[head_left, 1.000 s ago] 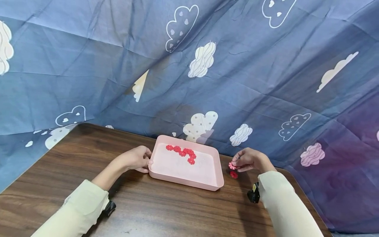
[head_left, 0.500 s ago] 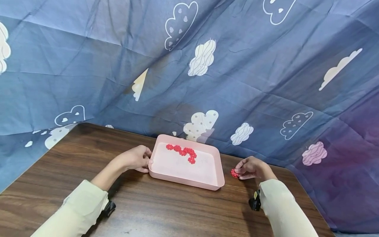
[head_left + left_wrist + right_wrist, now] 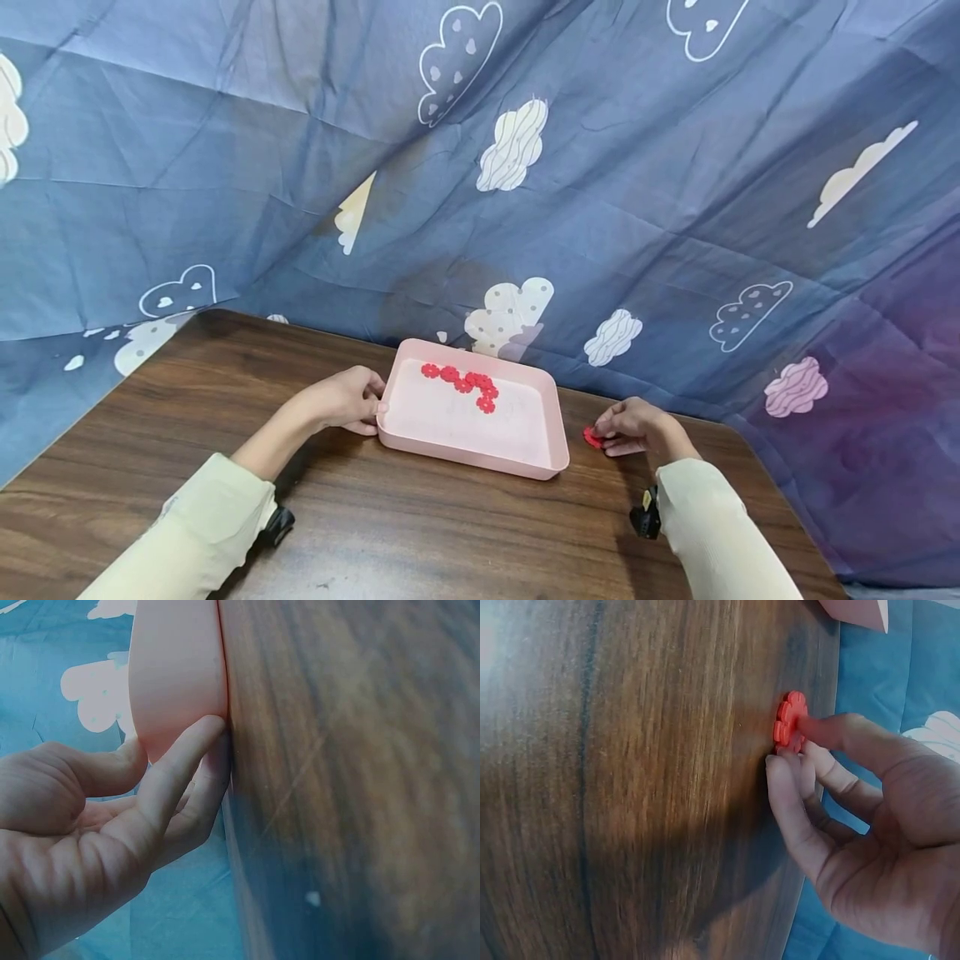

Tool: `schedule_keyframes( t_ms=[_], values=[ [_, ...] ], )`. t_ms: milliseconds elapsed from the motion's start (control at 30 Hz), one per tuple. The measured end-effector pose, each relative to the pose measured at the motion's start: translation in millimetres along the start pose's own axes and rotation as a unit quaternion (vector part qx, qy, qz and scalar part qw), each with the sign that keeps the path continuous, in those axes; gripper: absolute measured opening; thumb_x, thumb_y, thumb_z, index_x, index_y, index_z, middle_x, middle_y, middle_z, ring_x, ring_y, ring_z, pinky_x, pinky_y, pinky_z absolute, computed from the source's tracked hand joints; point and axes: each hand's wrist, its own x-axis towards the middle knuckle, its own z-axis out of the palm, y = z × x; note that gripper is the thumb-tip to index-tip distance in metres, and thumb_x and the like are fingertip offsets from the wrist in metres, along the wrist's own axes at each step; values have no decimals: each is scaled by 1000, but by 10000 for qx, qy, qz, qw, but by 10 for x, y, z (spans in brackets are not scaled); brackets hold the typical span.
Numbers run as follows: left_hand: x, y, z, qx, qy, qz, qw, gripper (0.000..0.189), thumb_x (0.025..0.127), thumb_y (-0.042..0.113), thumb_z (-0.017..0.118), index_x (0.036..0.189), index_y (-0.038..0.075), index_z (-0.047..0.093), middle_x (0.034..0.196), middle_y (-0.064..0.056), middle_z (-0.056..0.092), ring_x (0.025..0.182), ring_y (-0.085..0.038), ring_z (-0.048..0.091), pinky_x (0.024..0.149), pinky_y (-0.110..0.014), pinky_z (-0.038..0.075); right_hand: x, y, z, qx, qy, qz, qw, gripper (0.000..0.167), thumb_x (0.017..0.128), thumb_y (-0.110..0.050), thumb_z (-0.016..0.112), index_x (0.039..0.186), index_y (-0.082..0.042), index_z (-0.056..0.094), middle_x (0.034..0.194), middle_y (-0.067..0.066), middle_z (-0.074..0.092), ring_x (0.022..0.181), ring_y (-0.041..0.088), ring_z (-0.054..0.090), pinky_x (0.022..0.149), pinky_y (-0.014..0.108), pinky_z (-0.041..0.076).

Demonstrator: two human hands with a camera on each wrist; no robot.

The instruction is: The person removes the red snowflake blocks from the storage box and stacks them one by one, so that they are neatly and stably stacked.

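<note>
In the head view, my left hand (image 3: 345, 402) grips the left end of a shallow pink tray (image 3: 472, 460), thumb at the rim. The left wrist view shows its fingers against the tray's (image 3: 178, 667) outer wall, low by the tabletop. Several red flower-shaped plastic discs (image 3: 465, 383) lie in a bent row inside the tray. Right of the tray, my right hand (image 3: 633, 427) pinches a red notched disc (image 3: 787, 724) between thumb and fingers, down at the tabletop. The fingertips hide part of that disc.
The dark wood-grain table (image 3: 420, 533) runs back to a blue curtain (image 3: 645, 192) printed with clouds, which hangs right behind the tray. Black wrist cameras sit at both cuffs, the right camera (image 3: 645, 512) low over the table.
My right hand has lowered the disc it pinches onto the spot where a second red disc lay, and that lower disc no longer shows separately. My left hand and the tray stay put.
</note>
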Motion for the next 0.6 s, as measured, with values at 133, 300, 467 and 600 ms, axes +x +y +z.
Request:
schedule_keyframes(
  t_ms=[133,300,467,600],
  values=[
    [-1,-3,-9,61,1,-18,10000,31,108,-6,54,135,-20,51,101,-18,61,90,-19,65,84,-34,69,-56,-66,36,-429,212,-204,9986,14,98,1,64,108,9,70,83,5,68,74,15,66,71,31,69],
    [4,-10,-16,91,19,2,10000,31,107,-7,53,136,-20,51,102,-20,63,90,-19,66,84,-35,69,-111,-317,100,-977,469,-715,9915,11,95,0,68,100,9,71,79,6,73,71,14,69,66,32,69],
    [1,-14,-13,78,37,18,10000,31,108,-6,53,136,-20,50,103,-21,63,91,-20,67,84,-35,70,-137,-610,135,-996,251,-902,9906,11,94,-3,70,99,6,72,84,8,76,75,17,72,72,35,70],
    [-5,-1,1,110,42,33,9999,32,108,-6,54,136,-20,51,101,-19,63,90,-19,67,83,-33,69,-149,-808,185,-903,161,-833,9923,12,96,-4,72,103,6,71,85,8,75,78,18,71,78,36,70]
  ],
)
